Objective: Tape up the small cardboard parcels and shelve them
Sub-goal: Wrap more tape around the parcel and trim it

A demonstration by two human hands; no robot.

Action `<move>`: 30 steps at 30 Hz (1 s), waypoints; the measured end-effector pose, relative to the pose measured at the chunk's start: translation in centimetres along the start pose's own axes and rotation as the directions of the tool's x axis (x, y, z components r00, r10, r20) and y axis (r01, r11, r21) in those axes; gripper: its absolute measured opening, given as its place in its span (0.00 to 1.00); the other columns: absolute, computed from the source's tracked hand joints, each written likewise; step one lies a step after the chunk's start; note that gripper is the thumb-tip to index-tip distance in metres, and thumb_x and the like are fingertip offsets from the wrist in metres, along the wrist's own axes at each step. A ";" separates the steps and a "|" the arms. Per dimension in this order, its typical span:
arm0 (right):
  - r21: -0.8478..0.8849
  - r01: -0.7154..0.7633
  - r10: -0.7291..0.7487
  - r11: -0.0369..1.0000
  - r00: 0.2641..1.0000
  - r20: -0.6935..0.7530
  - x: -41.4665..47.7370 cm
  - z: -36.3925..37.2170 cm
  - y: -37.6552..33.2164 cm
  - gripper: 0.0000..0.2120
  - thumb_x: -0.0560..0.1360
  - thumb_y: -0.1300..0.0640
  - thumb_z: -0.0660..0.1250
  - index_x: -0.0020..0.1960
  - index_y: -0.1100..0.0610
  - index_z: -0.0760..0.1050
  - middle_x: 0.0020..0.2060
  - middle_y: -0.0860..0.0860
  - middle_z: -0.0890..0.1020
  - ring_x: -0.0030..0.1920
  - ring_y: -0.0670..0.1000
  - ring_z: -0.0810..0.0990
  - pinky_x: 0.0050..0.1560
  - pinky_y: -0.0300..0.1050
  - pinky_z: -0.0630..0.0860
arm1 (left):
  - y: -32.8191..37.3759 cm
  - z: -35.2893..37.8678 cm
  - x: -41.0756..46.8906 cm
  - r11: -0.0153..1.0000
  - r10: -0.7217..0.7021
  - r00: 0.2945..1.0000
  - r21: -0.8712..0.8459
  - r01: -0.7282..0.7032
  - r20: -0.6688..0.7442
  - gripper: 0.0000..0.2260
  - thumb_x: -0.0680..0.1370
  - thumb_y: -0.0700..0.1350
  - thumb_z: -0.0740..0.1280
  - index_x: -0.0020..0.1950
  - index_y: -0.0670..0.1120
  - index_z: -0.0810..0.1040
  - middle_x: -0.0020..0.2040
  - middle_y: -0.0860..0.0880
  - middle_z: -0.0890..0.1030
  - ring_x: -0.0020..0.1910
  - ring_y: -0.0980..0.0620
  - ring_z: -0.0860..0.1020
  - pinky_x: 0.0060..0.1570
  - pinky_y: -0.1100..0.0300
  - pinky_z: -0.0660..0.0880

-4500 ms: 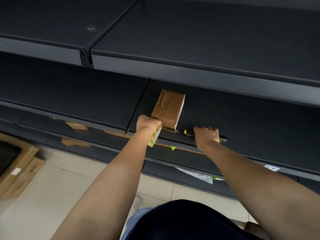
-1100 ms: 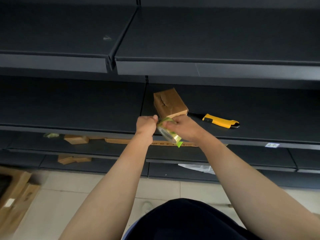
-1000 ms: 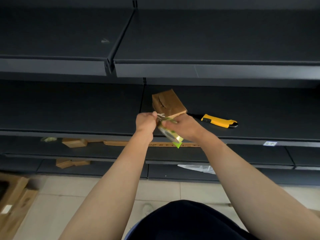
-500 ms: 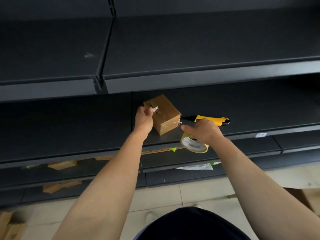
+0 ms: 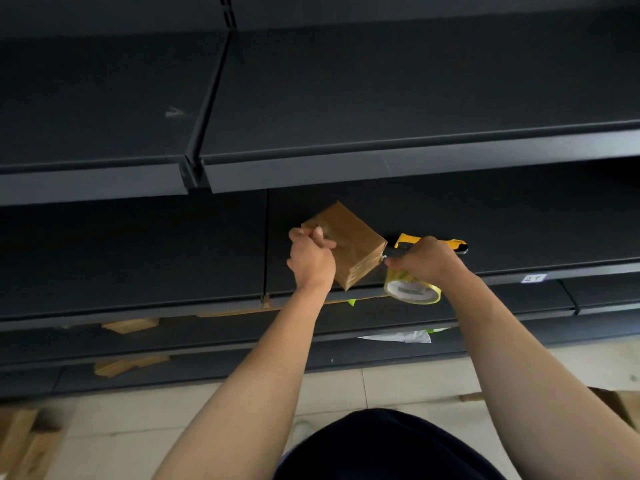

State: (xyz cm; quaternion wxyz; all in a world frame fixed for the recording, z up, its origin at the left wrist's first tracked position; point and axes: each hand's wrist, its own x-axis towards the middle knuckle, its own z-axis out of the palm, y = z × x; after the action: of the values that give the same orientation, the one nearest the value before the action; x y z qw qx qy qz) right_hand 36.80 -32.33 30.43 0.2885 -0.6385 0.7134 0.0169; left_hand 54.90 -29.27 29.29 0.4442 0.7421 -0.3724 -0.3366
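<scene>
A small brown cardboard parcel [image 5: 349, 242] sits near the front edge of the dark middle shelf [image 5: 138, 258]. My left hand [image 5: 310, 259] presses on the parcel's left side, fingers curled over its top edge where the tape end lies. My right hand [image 5: 427, 259] holds a roll of clear tape [image 5: 412, 289] just right of the parcel, below shelf level. A short stretch of tape runs from the roll to the parcel's right corner. A yellow and black utility knife [image 5: 450, 243] lies on the shelf behind my right hand.
An upper shelf [image 5: 346, 168] overhangs the parcel. Lower shelves carry flat cardboard pieces [image 5: 131, 325], more cardboard scraps [image 5: 128, 365] and a white plastic sheet [image 5: 401, 336]. Cardboard boxes [image 5: 20, 441] stand on the tiled floor at the lower left, another box [image 5: 620, 403] at the right.
My hands parted: the left went to the parcel's top with the tape end, the right pulled the roll rightward and down, stretching tape across the parcel. The view shifted slightly.
</scene>
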 end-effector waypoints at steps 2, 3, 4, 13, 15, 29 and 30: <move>0.045 0.023 -0.024 0.999 1.000 0.019 0.1 -0.2 -0.1 0.22 0.70 0.39 0.67 0.33 0.57 0.69 0.31 0.51 0.73 0.37 0.52 0.75 0.30 0.43 0.64 | -0.2 -0.4 0.3 0.993 -0.031 0.999 -0.117 0.029 -0.014 0.04 0.83 0.46 0.56 0.51 0.47 0.67 0.44 0.50 0.80 0.41 0.63 0.73 0.47 0.66 0.69; 0.077 0.036 -0.038 0.996 0.999 0.019 0.0 -0.3 -0.3 0.22 0.69 0.39 0.68 0.31 0.56 0.68 0.30 0.50 0.72 0.35 0.51 0.74 0.30 0.44 0.64 | -0.3 -0.7 0.7 0.986 -0.050 0.998 -0.160 0.044 -0.033 0.04 0.82 0.46 0.57 0.50 0.46 0.68 0.44 0.51 0.78 0.39 0.63 0.73 0.43 0.68 0.69; 0.110 0.053 -0.055 0.992 0.998 0.011 -0.2 -0.3 -0.5 0.22 0.69 0.39 0.69 0.30 0.55 0.67 0.29 0.49 0.72 0.33 0.50 0.73 0.30 0.44 0.63 | -0.3 -1.1 1.2 0.978 -0.074 0.996 -0.200 0.062 -0.054 0.04 0.82 0.45 0.59 0.49 0.46 0.69 0.42 0.52 0.76 0.39 0.62 0.73 0.39 0.69 0.69; 0.033 0.055 -0.050 0.998 0.991 -0.125 -1.6 1.5 -2.9 0.30 0.73 0.31 0.57 0.32 0.56 0.58 0.28 0.50 0.67 0.33 0.53 0.71 0.27 0.43 0.60 | 0.4 -2.0 5.8 0.903 -0.286 0.957 -0.322 0.284 0.043 0.06 0.76 0.44 0.69 0.39 0.48 0.78 0.37 0.56 0.77 0.38 0.60 0.73 0.50 0.60 0.67; 0.061 0.025 -0.015 0.998 0.988 -0.156 -1.6 1.9 -3.2 0.29 0.73 0.31 0.58 0.35 0.58 0.63 0.31 0.52 0.70 0.38 0.55 0.74 0.30 0.43 0.63 | 0.4 -1.7 6.2 0.884 -0.319 0.945 -0.340 0.322 0.066 0.07 0.76 0.43 0.70 0.38 0.48 0.78 0.37 0.56 0.77 0.37 0.61 0.72 0.51 0.60 0.67; 0.127 -0.043 0.064 0.991 0.984 -0.165 -1.0 1.9 -4.0 0.26 0.71 0.33 0.62 0.42 0.57 0.73 0.31 0.50 0.74 0.36 0.53 0.75 0.30 0.42 0.65 | -0.9 -0.5 6.2 0.803 -0.384 0.923 -0.484 0.349 0.028 0.06 0.79 0.42 0.66 0.42 0.45 0.79 0.39 0.54 0.80 0.39 0.61 0.77 0.35 0.70 0.68; 0.118 -0.037 0.056 0.992 0.985 -0.161 -1.0 1.8 -4.1 0.26 0.72 0.33 0.62 0.42 0.57 0.72 0.31 0.50 0.74 0.36 0.52 0.75 0.30 0.42 0.65 | -1.0 -0.5 6.2 0.800 -0.382 0.924 -0.495 0.340 0.017 0.05 0.79 0.42 0.66 0.43 0.45 0.79 0.40 0.54 0.80 0.40 0.60 0.77 0.35 0.70 0.69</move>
State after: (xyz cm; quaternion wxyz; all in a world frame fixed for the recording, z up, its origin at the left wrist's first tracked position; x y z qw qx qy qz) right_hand 41.33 -31.52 30.78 0.2645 -0.6033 0.7492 -0.0697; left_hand 58.64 -34.02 27.55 0.5598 0.6761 -0.1081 -0.4667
